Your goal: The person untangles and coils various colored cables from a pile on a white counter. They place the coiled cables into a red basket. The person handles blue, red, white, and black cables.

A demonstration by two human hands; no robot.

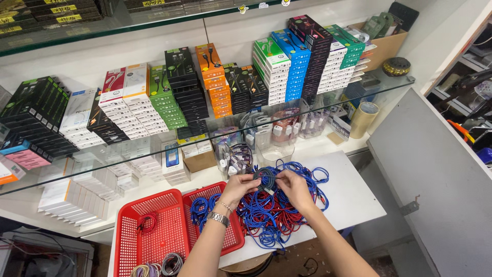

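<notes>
both hands, left hand [240, 188] and right hand [294, 188], pinch 1 coiled cable [266, 178] in a closed grip. it hangs just above the cable pile [279, 210]. 2 red baskets [134, 231] sit left of that pile.

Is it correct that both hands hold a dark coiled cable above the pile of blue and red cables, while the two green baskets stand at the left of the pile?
Not quite. The baskets are red, not green, as the head view shows. The rest holds: the left hand and right hand hold a dark coiled cable above the pile of blue and red cables, and the two baskets stand to its left.
</notes>
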